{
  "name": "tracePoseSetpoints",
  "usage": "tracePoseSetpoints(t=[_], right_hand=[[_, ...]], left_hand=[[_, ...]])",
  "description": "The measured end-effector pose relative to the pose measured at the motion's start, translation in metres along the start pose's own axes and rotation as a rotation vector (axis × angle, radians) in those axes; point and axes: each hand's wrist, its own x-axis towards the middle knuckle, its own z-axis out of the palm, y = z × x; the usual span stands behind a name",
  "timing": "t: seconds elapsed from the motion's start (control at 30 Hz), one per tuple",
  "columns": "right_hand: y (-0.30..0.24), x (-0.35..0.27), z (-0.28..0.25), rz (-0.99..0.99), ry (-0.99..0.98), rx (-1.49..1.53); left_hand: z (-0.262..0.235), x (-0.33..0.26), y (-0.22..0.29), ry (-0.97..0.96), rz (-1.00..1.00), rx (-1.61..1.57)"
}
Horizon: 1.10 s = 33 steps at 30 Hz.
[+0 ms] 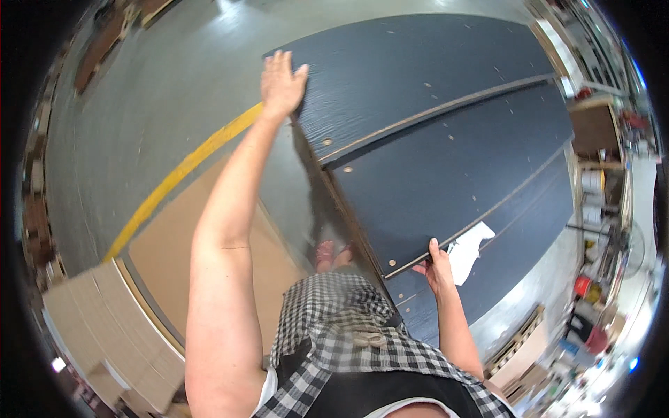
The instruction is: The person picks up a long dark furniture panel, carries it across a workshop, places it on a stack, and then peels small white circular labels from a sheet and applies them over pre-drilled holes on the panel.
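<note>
Dark boards lie in front of the person, their long edges running roughly side by side. Left hand is open, fingers extended, placed at the left end of the far board. Right hand grips the near edge of the middle board, thumb on top, fingers below. White cloth or paper lies on the near board, just beside the right hand; contact cannot be confirmed.

Progress: the boards are laid out with dark faces up. Handling is judged incomplete, both hands being on the boards. Small pale flecks show on the surfaces; whether they are dirt or damage cannot be told. Amount of work outstanding cannot be established.
</note>
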Motion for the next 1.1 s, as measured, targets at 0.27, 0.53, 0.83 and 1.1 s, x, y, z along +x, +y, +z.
tracePoseSetpoints(t=[0.27, 0.53, 0.83, 1.1], right_hand=[[0.01, 0.008, 0.007, -0.015, 0.162, -0.02], [0.021, 0.009, 0.012, -0.25, 0.157, 0.297], [0.001, -0.004, 0.041, -0.166, 0.311, 0.406], [-0.013, -0.009, 0.017, -0.039, 0.25, 0.102]], left_hand=[[-0.021, 0.059, 0.032, -0.298, 0.08, 0.429], [0.027, 0.155, -0.018, -0.72, -0.236, -0.221], [0.037, 0.154, -0.012, -0.972, -0.296, -0.222], [0.027, 0.153, 0.021, -1.072, -0.263, -0.25]])
